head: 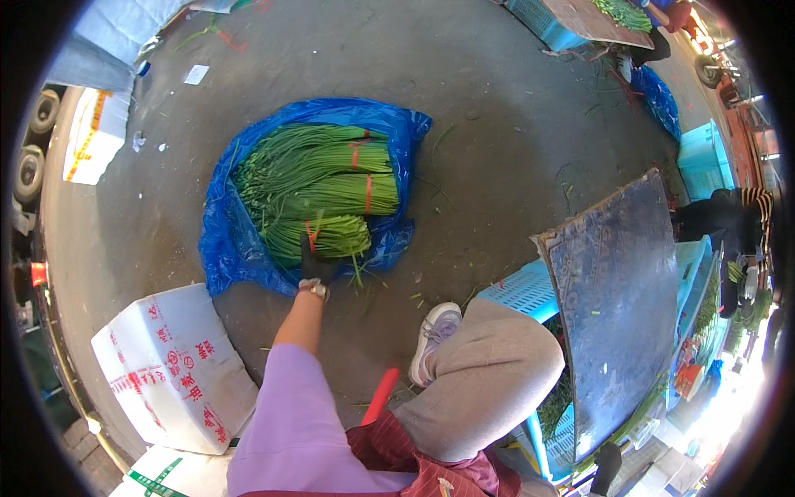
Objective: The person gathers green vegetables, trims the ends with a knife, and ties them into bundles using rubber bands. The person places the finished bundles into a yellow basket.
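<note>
My left hand (315,261), in a dark glove with a watch at the wrist, reaches down to the nearest bundle of garlic scapes (335,236). It lies at the orange-red band around that bundle; its fingers are partly hidden by the stems. Several more banded green bundles (348,186) lie beside it in an open blue plastic bag (217,248) on the floor. My right hand, in a dark glove, seems to be at the lower right edge (607,466), by the dark board (621,298); what it touches is not clear.
A white printed box (180,366) stands at the lower left. The board lies over light blue plastic crates (522,289) beside my knee. A red bar (380,394) is near my shoe (438,335). Other people are at the right, near more crates (705,155) and greens.
</note>
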Demonstrator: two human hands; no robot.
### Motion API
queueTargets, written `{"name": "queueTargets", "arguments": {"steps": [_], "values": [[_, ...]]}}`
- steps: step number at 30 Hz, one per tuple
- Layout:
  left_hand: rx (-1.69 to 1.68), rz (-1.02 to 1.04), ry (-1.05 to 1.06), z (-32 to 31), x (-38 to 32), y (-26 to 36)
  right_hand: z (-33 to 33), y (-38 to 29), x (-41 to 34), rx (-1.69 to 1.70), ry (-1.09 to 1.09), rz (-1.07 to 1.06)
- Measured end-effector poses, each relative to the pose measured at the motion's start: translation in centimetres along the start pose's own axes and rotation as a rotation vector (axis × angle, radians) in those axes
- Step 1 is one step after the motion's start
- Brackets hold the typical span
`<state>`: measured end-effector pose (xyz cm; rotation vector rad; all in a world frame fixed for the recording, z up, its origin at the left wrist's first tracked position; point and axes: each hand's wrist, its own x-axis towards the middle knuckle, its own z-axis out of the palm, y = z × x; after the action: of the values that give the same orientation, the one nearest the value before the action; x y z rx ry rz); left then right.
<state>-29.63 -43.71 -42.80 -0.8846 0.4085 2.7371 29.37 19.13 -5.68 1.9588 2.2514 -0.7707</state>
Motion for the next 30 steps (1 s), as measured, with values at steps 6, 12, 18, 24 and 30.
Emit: {"name": "queueTargets", "arguments": {"steps": [6, 12, 18, 24, 30], "values": [[0.369, 0.247, 0.51, -1.5, 3.0, 2.0, 1.5, -3.9, -1.4, 0.034, -0.028, -0.095], [0.227, 0.118, 0.225, 1.8, 2.6, 3.7, 2.1, -0.5, -1.8, 0.154, -0.015, -0.066], [0.277, 0.124, 0.369, -2.7, -4.5, -1.0, 3.7, 2.5, -2.0, 0.324, -0.037, -0.001], [1.169, 0.179, 0.285, -8.5, -10.0, -1.5, 4.3, 1.9, -2.6, 0.24, -0.073, 0.055], [0.052, -0.045, 0.12, 2.6, -9.5, -6.0, 4.5, -0.9, -1.7, 0.282, -0.144, -0.055]]}}
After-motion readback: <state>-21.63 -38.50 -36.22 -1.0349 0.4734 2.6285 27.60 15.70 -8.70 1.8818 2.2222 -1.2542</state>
